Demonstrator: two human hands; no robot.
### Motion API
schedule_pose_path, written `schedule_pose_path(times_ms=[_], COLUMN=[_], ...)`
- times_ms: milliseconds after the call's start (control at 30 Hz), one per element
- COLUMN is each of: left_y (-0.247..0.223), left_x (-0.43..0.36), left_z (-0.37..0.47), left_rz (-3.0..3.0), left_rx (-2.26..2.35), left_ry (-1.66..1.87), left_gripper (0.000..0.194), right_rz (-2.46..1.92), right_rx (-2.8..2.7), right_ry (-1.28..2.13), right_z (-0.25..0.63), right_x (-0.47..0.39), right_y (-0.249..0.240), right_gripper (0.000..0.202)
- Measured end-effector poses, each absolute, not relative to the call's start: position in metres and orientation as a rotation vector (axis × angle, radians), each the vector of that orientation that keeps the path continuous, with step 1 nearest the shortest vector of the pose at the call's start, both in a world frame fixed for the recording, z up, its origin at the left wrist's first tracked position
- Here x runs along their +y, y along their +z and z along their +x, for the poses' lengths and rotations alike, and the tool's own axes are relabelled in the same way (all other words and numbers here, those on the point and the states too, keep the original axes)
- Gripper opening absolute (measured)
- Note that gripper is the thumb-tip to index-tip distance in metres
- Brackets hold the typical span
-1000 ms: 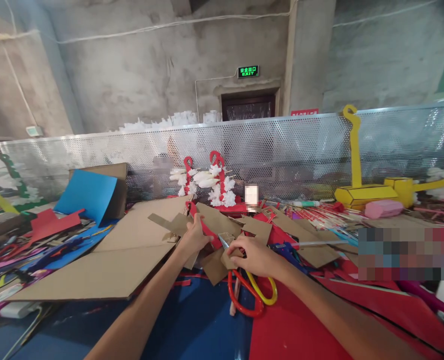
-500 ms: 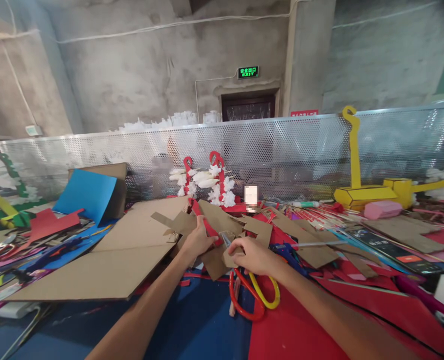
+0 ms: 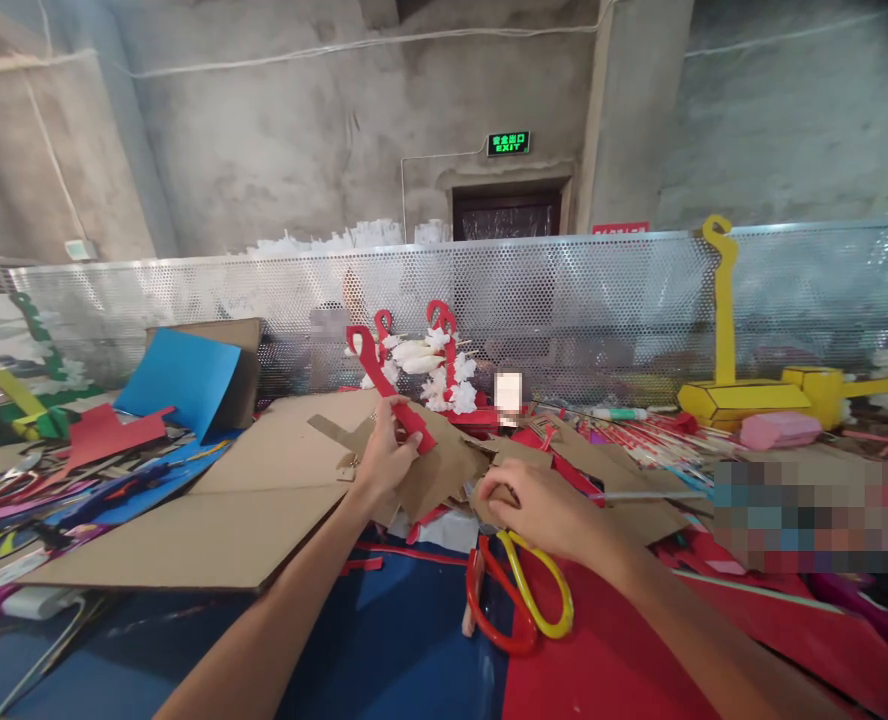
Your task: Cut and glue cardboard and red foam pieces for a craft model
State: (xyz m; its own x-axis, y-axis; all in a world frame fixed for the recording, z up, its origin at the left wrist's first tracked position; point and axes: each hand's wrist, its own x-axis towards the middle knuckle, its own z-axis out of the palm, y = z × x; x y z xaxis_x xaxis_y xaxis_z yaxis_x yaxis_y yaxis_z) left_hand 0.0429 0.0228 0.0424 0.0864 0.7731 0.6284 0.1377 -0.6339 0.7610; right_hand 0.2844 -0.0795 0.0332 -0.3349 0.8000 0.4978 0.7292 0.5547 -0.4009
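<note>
My left hand [image 3: 390, 452] is closed round the lower end of a red hook-shaped cutout [image 3: 393, 388], which tilts up and to the left with its curl at the top. My right hand [image 3: 541, 508] has its fingers curled and pinched on a small cardboard scrap [image 3: 489, 505], largely covered by the fingers. Just below that hand lie scissors [image 3: 505, 632] with one red and one yellow handle loop; their blades are hidden. Between the hands spreads a heap of cut cardboard pieces [image 3: 440, 465].
A large folded cardboard sheet [image 3: 189, 535] lies at left, near a blue sheet [image 3: 181, 380]. Red hooks with white fluffy flowers [image 3: 421, 358] stand behind. A yellow hooked model [image 3: 725, 310] rises at right before a perforated metal screen [image 3: 279, 300]. Red sheet [image 3: 586, 650] covers the front right.
My left hand has lifted the red cutout up and left, so its curled top now shows. My right hand has shifted right, with the cardboard scrap. The scissors' handles appear slightly lower.
</note>
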Motion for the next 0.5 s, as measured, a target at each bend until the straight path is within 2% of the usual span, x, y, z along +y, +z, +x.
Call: schedule_pose_path(times_ms=[67,167,233,333,500], left_y=[0.046,0.048,0.046,0.042,0.044], left_x=[0.015,0.004,0.0,0.001,-0.003], left_z=[0.046,0.051,0.053,0.054,0.055], left_rz=[1.858,1.879,1.925,2.018,2.043], left_rx=[0.759,0.571,0.509,0.495,0.413], left_ry=[1.589,1.62,1.631,1.664,1.659], left_gripper=[0.055,0.085,0.1,0.11,0.117], right_rz=[-1.198,-1.137,-1.044,-0.948,-0.942], right_rx=[-2.008,-1.764,-1.673,-1.571,-1.495], right_ry=[0.086,0.011,-0.024,-0.023,0.102], right_z=[0.291,0.296,0.298,0.301,0.301], right_x=[-0.077,-0.073,-0.07,-0.066,-0.064], right_y=[0.04,0.048,0.051,0.053,0.05], right_gripper=[0.025,0.036,0.027,0.014,0.014])
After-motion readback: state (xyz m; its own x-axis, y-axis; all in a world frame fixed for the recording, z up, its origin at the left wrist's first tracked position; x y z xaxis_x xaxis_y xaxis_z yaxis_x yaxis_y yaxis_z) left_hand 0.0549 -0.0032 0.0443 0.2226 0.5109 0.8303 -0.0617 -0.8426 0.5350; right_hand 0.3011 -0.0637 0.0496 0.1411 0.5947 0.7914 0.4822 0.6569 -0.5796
